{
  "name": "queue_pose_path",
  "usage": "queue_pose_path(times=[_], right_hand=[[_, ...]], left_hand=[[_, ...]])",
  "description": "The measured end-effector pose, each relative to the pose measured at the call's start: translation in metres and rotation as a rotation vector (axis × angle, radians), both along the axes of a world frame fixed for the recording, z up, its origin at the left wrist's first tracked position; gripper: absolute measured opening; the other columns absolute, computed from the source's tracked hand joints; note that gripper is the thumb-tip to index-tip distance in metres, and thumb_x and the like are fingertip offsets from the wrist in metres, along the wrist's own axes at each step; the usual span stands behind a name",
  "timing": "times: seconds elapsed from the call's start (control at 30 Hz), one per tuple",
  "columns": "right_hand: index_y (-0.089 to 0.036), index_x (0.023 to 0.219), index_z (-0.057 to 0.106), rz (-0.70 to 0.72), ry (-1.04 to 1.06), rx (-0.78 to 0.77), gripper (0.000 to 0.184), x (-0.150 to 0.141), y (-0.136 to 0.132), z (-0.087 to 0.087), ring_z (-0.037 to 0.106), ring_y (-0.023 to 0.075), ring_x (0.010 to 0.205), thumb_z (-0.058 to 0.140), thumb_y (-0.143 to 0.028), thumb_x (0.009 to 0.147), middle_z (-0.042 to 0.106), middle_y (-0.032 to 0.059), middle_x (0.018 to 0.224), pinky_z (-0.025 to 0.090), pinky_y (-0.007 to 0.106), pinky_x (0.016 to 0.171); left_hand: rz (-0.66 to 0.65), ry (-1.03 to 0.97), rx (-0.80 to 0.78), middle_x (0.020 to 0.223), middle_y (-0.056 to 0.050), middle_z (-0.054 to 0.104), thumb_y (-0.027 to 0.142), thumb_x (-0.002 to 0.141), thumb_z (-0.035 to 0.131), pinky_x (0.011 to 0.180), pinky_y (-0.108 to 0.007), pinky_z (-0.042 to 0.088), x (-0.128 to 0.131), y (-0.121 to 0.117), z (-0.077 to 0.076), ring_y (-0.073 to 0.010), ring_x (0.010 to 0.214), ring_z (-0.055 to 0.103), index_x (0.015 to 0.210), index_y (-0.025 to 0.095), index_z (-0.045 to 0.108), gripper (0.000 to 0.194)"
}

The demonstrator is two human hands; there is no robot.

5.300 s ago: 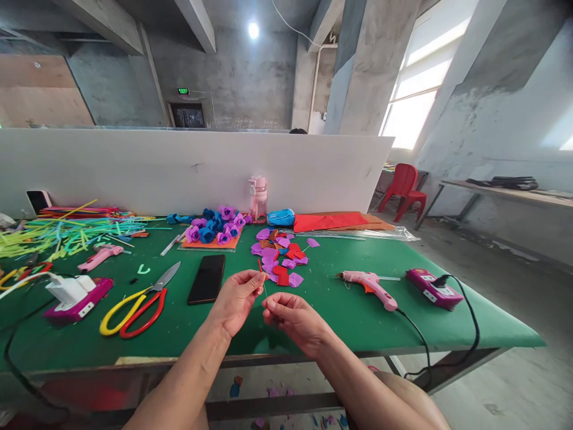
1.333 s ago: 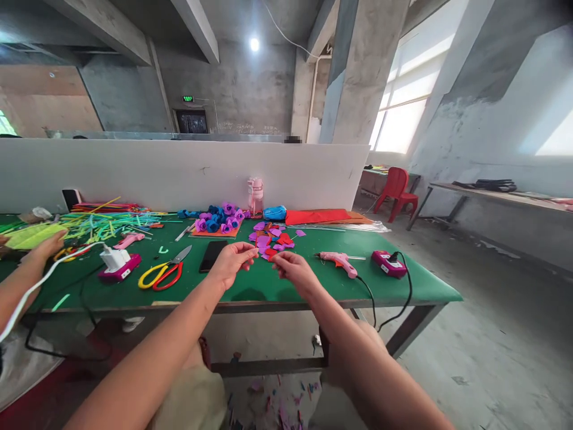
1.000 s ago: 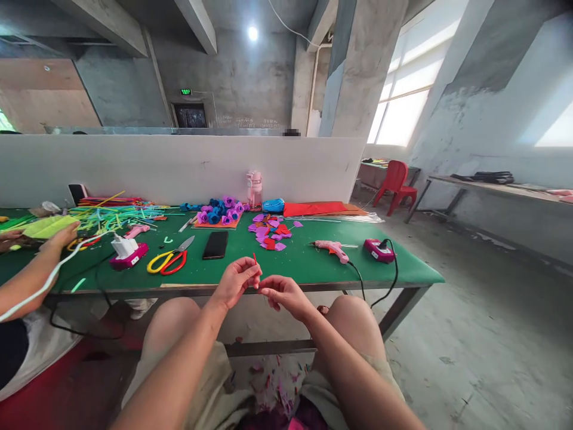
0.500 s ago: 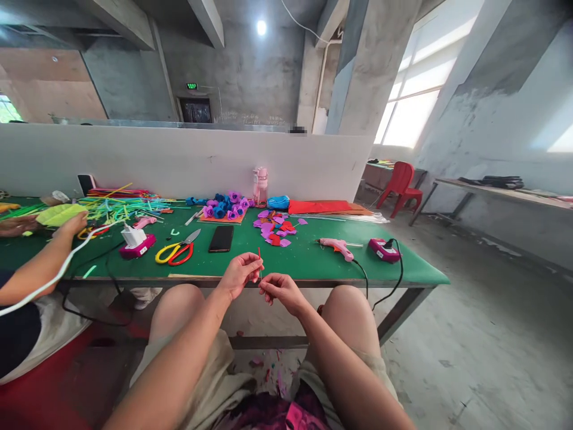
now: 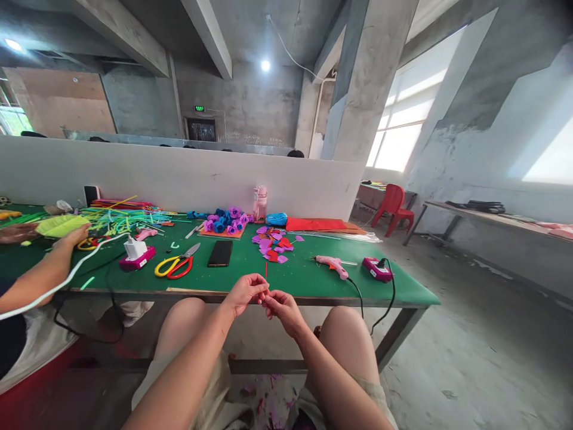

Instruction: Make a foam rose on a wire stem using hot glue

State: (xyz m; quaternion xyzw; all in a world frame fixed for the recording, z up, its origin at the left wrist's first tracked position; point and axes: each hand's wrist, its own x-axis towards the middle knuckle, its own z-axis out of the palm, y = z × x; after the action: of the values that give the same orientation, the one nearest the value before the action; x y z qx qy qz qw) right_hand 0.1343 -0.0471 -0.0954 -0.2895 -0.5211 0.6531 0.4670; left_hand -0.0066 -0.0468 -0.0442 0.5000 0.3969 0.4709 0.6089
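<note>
Red, thin stick (image 5: 266, 270) stands about upright at the hands, by the near edge of the green surface (image 5: 295, 279); no petals seen on it. Left hand (image 5: 244, 294): grip clamped on it, top end poking out toward 12 o'clock. Right hand (image 5: 284, 309): grip together, fingertips touching the left's near the stick's lower end; can't tell what they pinch. Clock from the hands: loose purple and red petals (image 5: 265, 243) at 12, blue and purple paper flowers (image 5: 219, 227) at 11, scissors (image 5: 182, 258) at 10, pink glue gun (image 5: 332, 263) at 2, well apart from the hands. Progress, judging: flowers at 11 look done; piece in hand looks early-stage; petals at 12 remain loose. Versus half a second ago: fingertips now meet where a small gap showed; more red clears the left fingers. Petals, scissors, glue gun unmoved.
</note>
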Motion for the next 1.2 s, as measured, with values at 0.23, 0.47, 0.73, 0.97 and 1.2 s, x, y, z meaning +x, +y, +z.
queue_pose_path(times=[0.23, 0.47, 0.73, 0.97, 1.2], right_hand=[[-0.016, 0.077, 0.063, -0.067, 0.039, -0.035, 0.036, 0.002, 0.009, 0.001, 0.051, 0.0083, 0.049, 0.064, -0.051, 0.069, 0.061, 0.0027, 0.071, 0.040, 0.022, 0.047], [-0.017, 0.075, 0.064, -0.137, 0.052, -0.058, 0.035, 0.001, 0.012, 0.000, 0.049, 0.0080, 0.048, 0.066, -0.050, 0.066, 0.061, 0.0013, 0.067, 0.040, 0.022, 0.047], [-0.017, 0.072, 0.063, -0.111, -0.020, -0.146, 0.036, 0.027, -0.054, -0.029, 0.048, 0.0075, 0.047, 0.066, -0.052, 0.066, 0.060, 0.0003, 0.064, 0.039, 0.022, 0.049], [-0.016, 0.062, 0.059, -0.049, -0.201, -0.189, 0.043, 0.026, -0.075, -0.052, 0.044, 0.0070, 0.040, 0.064, -0.058, 0.060, 0.059, -0.0004, 0.055, 0.034, 0.021, 0.044], [-0.015, 0.064, 0.061, 0.021, -0.359, -0.074, 0.034, 0.033, -0.047, -0.029, 0.046, 0.0077, 0.044, 0.063, -0.049, 0.064, 0.061, -0.0001, 0.058, 0.034, 0.021, 0.045]], left_hand=[[0.171, -0.023, 0.058, 0.060, 0.001, 0.058, 0.038, 0.061, 0.071, 0.042, -0.018, 0.039, 0.001, 0.007, -0.002, -0.0065, 0.046, 0.049, 0.072, 0.014, 0.055, 0.031], [0.267, 0.023, 0.090, 0.057, 0.002, 0.057, 0.040, 0.058, 0.072, 0.038, -0.017, 0.037, 0.002, 0.014, -0.007, -0.0061, 0.042, 0.047, 0.070, 0.014, 0.057, 0.033], [0.206, 0.045, 0.129, 0.058, 0.002, 0.058, 0.039, 0.064, 0.068, 0.040, -0.017, 0.038, 0.002, -0.002, -0.015, -0.0054, 0.044, 0.047, 0.072, 0.014, 0.055, 0.029], [0.103, 0.078, 0.170, 0.059, 0.002, 0.057, 0.035, 0.068, 0.066, 0.042, -0.018, 0.040, 0.017, -0.014, -0.011, -0.0057, 0.045, 0.047, 0.070, 0.014, 0.055, 0.024], [0.070, 0.184, 0.163, 0.057, 0.002, 0.058, 0.037, 0.064, 0.069, 0.037, -0.018, 0.039, 0.000, 0.023, 0.029, -0.0067, 0.042, 0.048, 0.071, 0.015, 0.055, 0.027]])
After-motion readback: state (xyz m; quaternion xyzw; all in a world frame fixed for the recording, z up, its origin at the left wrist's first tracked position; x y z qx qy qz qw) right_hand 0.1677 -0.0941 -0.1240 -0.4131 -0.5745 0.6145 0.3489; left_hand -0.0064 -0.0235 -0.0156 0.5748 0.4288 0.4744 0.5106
